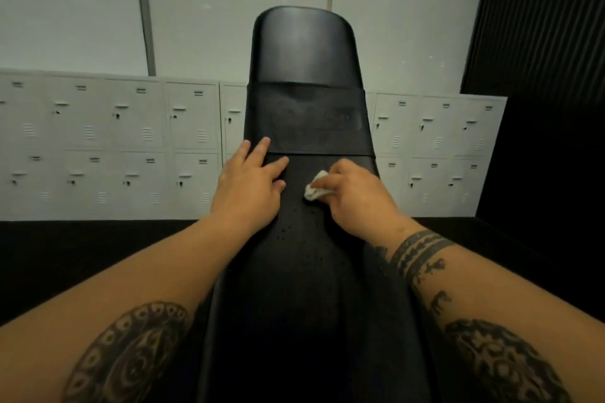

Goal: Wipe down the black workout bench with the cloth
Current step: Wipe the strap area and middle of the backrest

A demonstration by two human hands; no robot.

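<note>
bench [304, 108] runs lengthwise away | left hand [248, 181] flat, fingers spread | right hand [353, 193] grips cloth [315, 188]

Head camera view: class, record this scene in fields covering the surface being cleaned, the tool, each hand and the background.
surface: black padded workout bench, with small droplets on its near part
tool: small white crumpled cloth, held against the bench
left hand: rests flat on the bench, fingers spread
right hand: grips the cloth
background: pale grey metal lockers along the wall
</note>
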